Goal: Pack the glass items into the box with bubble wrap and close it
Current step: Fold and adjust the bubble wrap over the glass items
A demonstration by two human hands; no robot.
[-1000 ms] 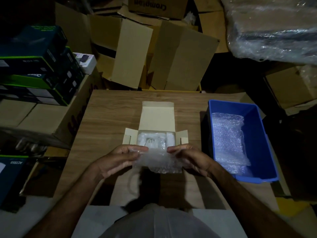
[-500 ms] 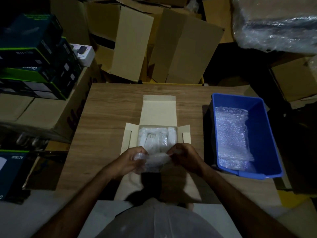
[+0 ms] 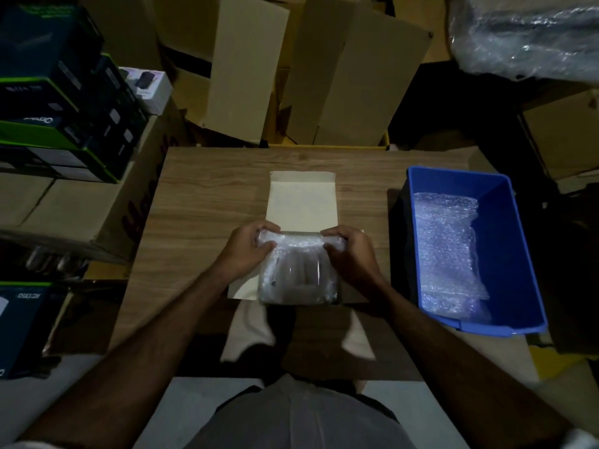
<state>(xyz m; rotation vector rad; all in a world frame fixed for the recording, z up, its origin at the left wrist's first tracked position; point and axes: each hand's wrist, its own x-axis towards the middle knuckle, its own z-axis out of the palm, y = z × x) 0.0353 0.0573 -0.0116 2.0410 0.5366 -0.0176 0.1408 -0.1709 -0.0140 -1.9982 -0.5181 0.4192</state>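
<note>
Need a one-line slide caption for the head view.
Both hands, left hand and right hand, press bubble wrap into the open box.

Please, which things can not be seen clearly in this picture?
- Head view: glass items inside the box are hidden by bubble wrap.
- Fingertips of the left hand and right hand curl into the wrap.
- Blue bin floor: covered by a bubble wrap sheet.

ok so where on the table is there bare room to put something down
Bare wood lies left of the box, out to the table edge, and in a strip behind the lid. A narrower gap runs between box and blue bin. The middle is crowded by both hands and bubble wrap.
</note>
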